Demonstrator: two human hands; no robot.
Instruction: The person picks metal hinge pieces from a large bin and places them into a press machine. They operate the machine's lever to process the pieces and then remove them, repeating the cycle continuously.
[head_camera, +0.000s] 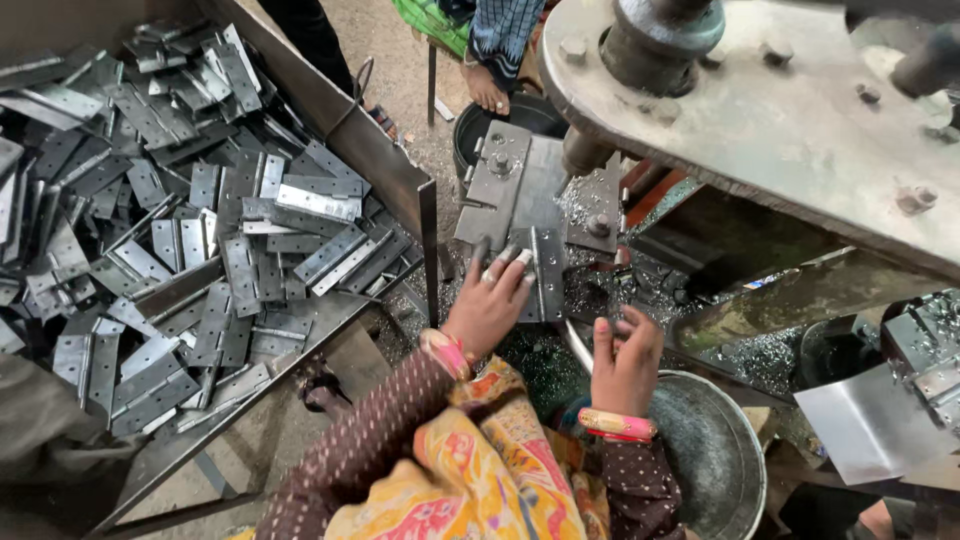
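Because the tray on the far left is heaped with loose grey hinge plates lying every which way, I judge the first hazard there: its near corner stands just beside my left forearm, and a nudge could slide sharp plates over the low edge.

Moving right, my left hand is stretched forward with fingers spread, the fingertips pressed on a narrow metal piece that lies on the die block of the press. It is not clenched; it pins the piece flat. I see this as the chief risk: the fingers sit right under the heavy press head, and any stroke while they rest there would crush them. The piece could also skid on the metal swarf scattered about the block.

Further right, my right hand hovers over the steel bowl, fingers curled inward; I cannot tell whether it grips anything small. Swarf near it could cut bare skin.

Beyond, another person's bare foot stands near a dark bucket, exposed to falling offcuts.
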